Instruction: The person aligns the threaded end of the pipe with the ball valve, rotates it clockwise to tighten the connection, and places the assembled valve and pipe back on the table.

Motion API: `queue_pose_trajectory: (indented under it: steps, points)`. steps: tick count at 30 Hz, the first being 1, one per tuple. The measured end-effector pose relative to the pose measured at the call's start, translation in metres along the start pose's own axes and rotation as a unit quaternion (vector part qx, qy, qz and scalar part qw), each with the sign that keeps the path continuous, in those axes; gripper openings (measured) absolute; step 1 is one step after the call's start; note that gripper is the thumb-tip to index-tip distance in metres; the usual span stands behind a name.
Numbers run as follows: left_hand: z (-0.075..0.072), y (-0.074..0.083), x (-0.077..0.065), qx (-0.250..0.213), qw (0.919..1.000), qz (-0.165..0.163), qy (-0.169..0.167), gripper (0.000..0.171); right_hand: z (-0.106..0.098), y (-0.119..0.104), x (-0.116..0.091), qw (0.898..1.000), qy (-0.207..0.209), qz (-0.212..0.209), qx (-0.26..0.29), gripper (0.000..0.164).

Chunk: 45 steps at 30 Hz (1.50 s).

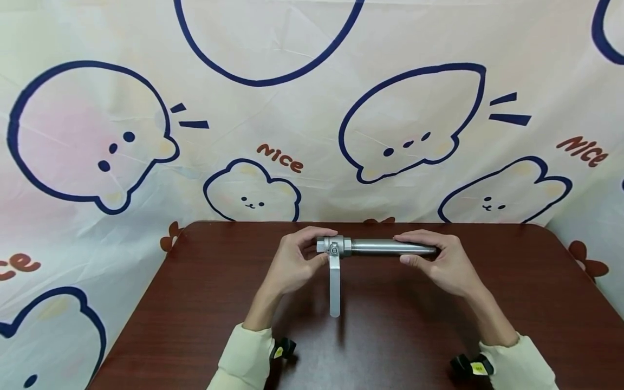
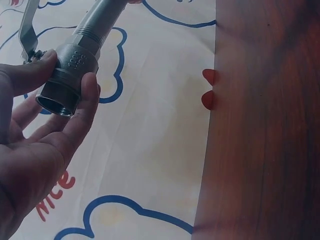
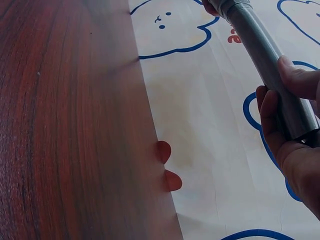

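A metal ball valve (image 1: pixel 344 246) with a flat lever handle (image 1: pixel 334 287) is joined to a steel pipe (image 1: pixel 380 247), and both are held level above the table. My left hand (image 1: pixel 296 262) grips the valve body by its open end, thumb and fingertips on opposite sides. The lever points toward me, at a right angle to the pipe. Around the pipe's far right end curls my right hand (image 1: pixel 446 262), thumb on the near side. In the left wrist view, the valve's round threaded mouth (image 2: pixel 59 100) faces the camera. Threads show where the pipe enters the valve.
A dark brown wooden table (image 1: pixel 219 325) lies under both hands. Behind it hangs a pale cloth (image 1: pixel 322 124) printed with blue-outlined bears and red lettering. Black wrist cameras (image 1: pixel 284 349) sit at both pale sleeves.
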State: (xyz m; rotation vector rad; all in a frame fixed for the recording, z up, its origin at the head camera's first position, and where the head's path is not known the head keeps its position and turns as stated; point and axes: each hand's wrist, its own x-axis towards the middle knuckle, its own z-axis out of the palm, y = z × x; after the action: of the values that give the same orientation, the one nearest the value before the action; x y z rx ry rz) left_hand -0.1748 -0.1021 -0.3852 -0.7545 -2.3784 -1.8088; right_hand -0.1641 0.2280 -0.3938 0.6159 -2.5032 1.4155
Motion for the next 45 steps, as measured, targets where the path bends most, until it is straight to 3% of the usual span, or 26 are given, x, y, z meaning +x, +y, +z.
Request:
queue_pose_trajectory:
  steps: [13, 25, 32, 39, 45]
  points:
    - [-0.0027, -0.0039, -0.0008, -0.016, 0.9996, 0.022, -0.008, 0.047, -0.0027, 0.0051, 0.0003, 1.000, -0.018, 0.006, 0.011, 0.036]
    - [-0.0057, -0.0027, -0.0010, -0.040, 0.9987, 0.030, 0.001, 0.046, -0.0020, 0.0022, 0.0018, 0.999, -0.042, -0.021, 0.019, 0.044]
    - [-0.0058, -0.0015, -0.0022, -0.039, 0.9991, 0.015, 0.007, 0.045, 0.0006, 0.0020, -0.0009, 0.999, -0.016, -0.031, 0.024, 0.043]
    - [-0.0032, -0.0017, -0.0022, -0.040, 0.9987, 0.022, 0.020, 0.045, 0.0034, 0.0020, 0.0002, 0.999, 0.035, -0.029, 0.012, 0.042]
    - [-0.0021, -0.0010, -0.0021, -0.051, 0.9979, 0.027, 0.028, 0.045, 0.0040, 0.0016, 0.0007, 0.998, 0.044, -0.036, 0.023, 0.041]
